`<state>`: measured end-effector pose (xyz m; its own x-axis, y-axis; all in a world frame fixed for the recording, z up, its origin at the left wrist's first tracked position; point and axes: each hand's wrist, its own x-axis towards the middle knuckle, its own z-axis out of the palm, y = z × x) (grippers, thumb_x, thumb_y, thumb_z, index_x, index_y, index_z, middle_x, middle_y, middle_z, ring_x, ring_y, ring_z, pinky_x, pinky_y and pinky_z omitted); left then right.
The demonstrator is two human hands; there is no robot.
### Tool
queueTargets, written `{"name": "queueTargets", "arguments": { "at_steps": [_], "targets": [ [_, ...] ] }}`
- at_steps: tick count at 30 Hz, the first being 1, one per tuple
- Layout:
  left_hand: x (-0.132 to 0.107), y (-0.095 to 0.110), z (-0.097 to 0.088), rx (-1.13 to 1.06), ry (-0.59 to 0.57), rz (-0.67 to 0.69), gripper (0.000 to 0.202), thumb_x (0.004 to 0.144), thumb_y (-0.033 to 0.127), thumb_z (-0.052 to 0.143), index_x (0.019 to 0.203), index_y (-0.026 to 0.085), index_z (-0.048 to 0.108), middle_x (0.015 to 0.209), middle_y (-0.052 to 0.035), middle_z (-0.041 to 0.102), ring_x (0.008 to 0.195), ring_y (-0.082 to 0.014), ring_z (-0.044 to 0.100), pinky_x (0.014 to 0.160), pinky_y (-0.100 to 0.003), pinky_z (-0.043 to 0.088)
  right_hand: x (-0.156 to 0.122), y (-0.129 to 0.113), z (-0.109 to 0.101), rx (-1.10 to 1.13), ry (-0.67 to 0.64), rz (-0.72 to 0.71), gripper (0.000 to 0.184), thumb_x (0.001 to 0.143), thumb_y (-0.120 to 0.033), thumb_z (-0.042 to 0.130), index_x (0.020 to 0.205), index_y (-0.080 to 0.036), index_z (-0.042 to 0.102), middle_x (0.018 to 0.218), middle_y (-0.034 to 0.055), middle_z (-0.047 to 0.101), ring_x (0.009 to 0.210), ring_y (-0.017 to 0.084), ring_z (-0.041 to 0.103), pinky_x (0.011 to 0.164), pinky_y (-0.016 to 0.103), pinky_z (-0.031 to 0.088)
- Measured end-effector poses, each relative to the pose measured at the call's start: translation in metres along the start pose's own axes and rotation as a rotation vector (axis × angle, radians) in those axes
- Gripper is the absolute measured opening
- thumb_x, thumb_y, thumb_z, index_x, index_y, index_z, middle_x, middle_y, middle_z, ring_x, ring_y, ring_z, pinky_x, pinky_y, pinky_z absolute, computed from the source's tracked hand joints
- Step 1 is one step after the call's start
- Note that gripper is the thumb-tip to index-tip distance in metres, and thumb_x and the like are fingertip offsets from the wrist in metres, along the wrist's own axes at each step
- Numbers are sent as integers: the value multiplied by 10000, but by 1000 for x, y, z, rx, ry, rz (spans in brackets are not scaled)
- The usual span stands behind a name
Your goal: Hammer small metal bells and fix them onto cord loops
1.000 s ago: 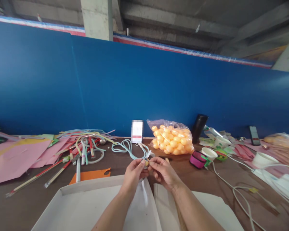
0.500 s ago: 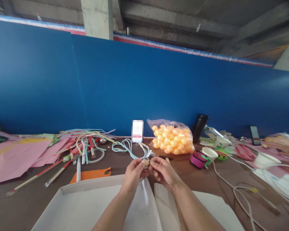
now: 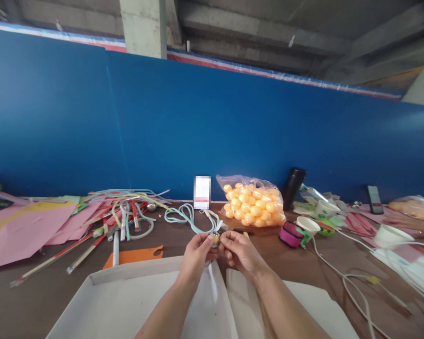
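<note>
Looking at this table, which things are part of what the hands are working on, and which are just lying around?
In use: left hand and right hand both pinching a small round piece; white ribbon hanging below it; white tray under the hands.
Lying about: bag of orange balls; black cup; coloured straws; pink paper; paper cup; white cable.

Left hand [image 3: 195, 256] and right hand [image 3: 240, 254] meet, fingertips pinched together
</note>
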<state>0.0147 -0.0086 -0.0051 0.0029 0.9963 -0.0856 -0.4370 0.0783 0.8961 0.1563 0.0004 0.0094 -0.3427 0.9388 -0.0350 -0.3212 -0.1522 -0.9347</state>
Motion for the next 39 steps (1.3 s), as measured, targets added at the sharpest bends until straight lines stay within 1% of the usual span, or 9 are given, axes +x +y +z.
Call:
{"name": "queueTargets", "arguments": {
  "at_steps": [5, 11, 17, 20, 24, 29, 33, 39],
  "targets": [
    [-2, 3, 1, 5, 5, -4, 426, 644, 449, 706, 881, 105, 619, 751, -87, 660, 597, -123, 594, 587, -253, 492, 0, -1, 1, -34, 33, -11, 241, 725, -367, 701, 760, -167, 571, 606, -29, 586, 426, 38, 415, 357, 143, 315],
    [-5, 5, 3, 20, 19, -6, 418, 645, 441, 708, 878, 106, 620, 756, -88, 664, 596, -122, 592, 592, -256, 499, 0, -1, 1, -73, 41, -78, 232, 730, -367, 692, 781, -169, 583, 613, -35, 568, 431, 44, 426, 366, 156, 368],
    [-4, 5, 2, 37, 14, -7, 426, 656, 450, 695, 892, 104, 619, 793, -102, 671, 614, -124, 592, 601, -262, 504, 1, -3, -1, -205, 67, -129, 256, 734, -389, 675, 829, -154, 640, 686, 0, 604, 468, 65, 494, 385, 178, 424],
    [-3, 5, 2, 38, 14, -10, 433, 649, 459, 696, 889, 106, 622, 784, -103, 675, 609, -126, 593, 592, -259, 503, 1, -3, -1, -250, 82, -141, 265, 733, -390, 675, 820, -140, 653, 703, 17, 620, 484, 76, 514, 400, 189, 444],
    [-3, 4, 2, 47, 17, -8, 434, 644, 464, 697, 878, 106, 626, 773, -103, 676, 606, -124, 594, 578, -246, 498, 0, -4, 0, -242, 87, -123, 253, 730, -374, 683, 800, -132, 658, 693, 17, 621, 483, 64, 503, 402, 171, 438],
    [-3, 5, 3, 40, 31, -21, 439, 621, 463, 714, 868, 111, 624, 758, -91, 674, 587, -123, 592, 575, -250, 500, 0, -6, 1, -188, 84, -86, 236, 717, -363, 700, 786, -142, 657, 662, -6, 600, 463, 47, 468, 389, 154, 424],
    [-3, 5, 3, 36, 40, -22, 438, 621, 464, 713, 859, 109, 618, 709, -78, 665, 575, -121, 587, 567, -245, 494, 0, -5, 1, -189, 71, -85, 241, 713, -369, 703, 795, -147, 657, 652, -9, 593, 460, 46, 451, 383, 152, 420],
    [-2, 4, 3, 22, 34, -24, 434, 625, 466, 711, 852, 110, 614, 728, -81, 665, 575, -121, 588, 575, -251, 494, -1, -5, 2, -180, 74, -88, 260, 703, -382, 706, 792, -143, 654, 623, -13, 579, 453, 47, 440, 388, 154, 416]
  ]
}}
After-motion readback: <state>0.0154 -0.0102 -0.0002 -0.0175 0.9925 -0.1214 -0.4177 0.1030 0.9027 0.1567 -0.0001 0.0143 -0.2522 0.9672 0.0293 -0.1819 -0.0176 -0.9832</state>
